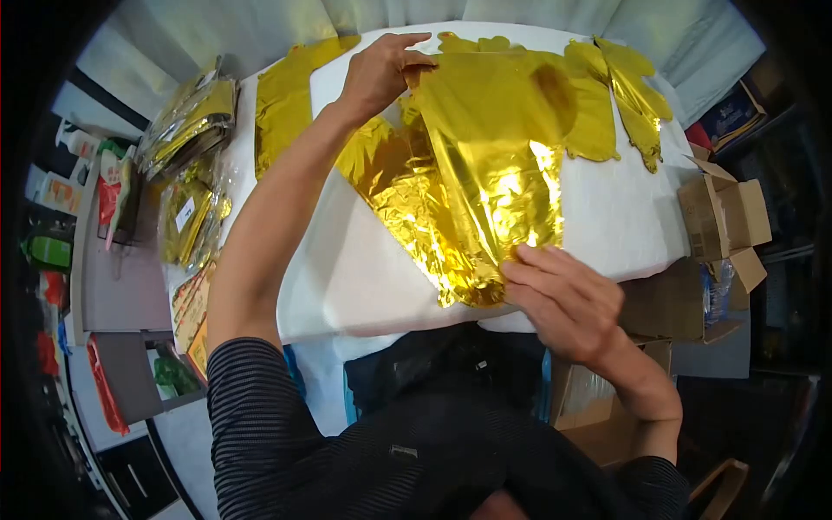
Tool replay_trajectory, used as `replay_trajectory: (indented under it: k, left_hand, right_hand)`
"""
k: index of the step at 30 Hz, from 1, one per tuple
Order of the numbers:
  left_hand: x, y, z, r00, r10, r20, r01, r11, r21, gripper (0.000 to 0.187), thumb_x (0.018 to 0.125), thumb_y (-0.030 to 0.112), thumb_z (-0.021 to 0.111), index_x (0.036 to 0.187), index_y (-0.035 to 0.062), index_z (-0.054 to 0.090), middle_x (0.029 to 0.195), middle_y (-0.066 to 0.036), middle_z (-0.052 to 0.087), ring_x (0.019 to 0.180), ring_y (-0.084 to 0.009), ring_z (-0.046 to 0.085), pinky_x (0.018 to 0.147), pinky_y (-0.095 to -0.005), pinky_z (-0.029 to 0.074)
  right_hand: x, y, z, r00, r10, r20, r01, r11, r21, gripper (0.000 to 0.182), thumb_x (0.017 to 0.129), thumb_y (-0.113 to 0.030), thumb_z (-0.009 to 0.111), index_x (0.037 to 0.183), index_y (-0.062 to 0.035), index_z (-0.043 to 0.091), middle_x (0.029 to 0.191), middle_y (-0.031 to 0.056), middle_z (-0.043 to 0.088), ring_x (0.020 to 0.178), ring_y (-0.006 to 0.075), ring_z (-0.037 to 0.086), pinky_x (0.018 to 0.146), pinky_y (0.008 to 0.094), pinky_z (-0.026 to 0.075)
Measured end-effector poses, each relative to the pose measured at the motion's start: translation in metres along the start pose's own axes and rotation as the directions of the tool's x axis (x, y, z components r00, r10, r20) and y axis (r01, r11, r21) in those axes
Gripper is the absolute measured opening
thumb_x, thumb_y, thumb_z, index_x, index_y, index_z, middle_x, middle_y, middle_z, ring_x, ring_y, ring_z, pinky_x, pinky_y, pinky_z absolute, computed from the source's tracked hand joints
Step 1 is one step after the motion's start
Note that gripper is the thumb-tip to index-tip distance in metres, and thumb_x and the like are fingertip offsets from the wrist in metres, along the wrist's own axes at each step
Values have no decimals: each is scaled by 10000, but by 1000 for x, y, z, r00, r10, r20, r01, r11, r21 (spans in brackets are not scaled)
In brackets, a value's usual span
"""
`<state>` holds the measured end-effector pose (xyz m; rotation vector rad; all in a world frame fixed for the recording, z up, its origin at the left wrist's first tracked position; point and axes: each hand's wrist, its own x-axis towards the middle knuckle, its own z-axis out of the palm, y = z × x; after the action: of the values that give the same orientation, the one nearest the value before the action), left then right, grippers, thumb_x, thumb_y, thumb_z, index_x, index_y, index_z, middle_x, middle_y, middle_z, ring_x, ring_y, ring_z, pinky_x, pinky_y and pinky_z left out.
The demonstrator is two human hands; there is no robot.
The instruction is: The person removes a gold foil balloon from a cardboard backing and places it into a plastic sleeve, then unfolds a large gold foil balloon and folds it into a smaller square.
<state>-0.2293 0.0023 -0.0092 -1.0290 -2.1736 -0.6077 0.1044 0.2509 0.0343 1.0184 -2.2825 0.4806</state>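
A flat, shiny gold foil balloon (485,147) is spread and partly folded over the white-covered table (347,277). Its crinkled lower layer slants out to the left beneath a smoother upper one. My left hand (377,74) pinches the upper left corner near the table's far side, index finger stretched out to the right. At the near end, my right hand (568,299) has its fingers closed on the lower right edge; the thumb is mostly hidden. The far right part of the foil shows a dark reflection.
Another flat gold foil piece (282,108) lies at the left, and a lobed gold foil piece (633,95) at the right. Clear bags of folded foil (191,113) are piled on the left edge. Open cardboard boxes (724,208) stand right of the table. A pale curtain (537,13) hangs behind.
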Motion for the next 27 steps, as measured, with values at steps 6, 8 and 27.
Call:
replay_trajectory:
  k: [6, 8, 27]
  left_hand:
    - [-29, -33, 40, 970, 194, 147, -202, 979, 38, 299, 846, 48, 742, 1116, 154, 815, 1303, -86, 720, 1034, -283, 730, 893, -372, 583]
    - [-56, -49, 63, 985, 171, -13, -167, 937, -307, 292, 809, 4, 646, 1051, 38, 807, 1340, -235, 671, 1250, -394, 637, 1061, -412, 513]
    - [-32, -21, 33, 965, 188, 183, -155, 971, -181, 346, 738, 47, 754, 1081, 1, 778, 1440, -291, 579, 1312, -435, 581, 1087, -444, 485]
  right_hand:
    - [-27, -13, 45, 996, 19, 86, -19, 1000, -4, 133, 798, -31, 765, 930, -31, 749, 1095, 88, 759, 1069, 286, 736, 887, 411, 622]
    - [-30, -13, 51, 993, 37, 110, -38, 999, 8, 139, 794, -27, 761, 933, -29, 749, 1092, 86, 759, 1068, 281, 734, 883, 407, 622]
    - [-40, -20, 60, 980, 66, 186, -78, 995, 60, 158, 813, -72, 755, 969, -41, 758, 1103, 72, 761, 1148, 269, 713, 966, 410, 598]
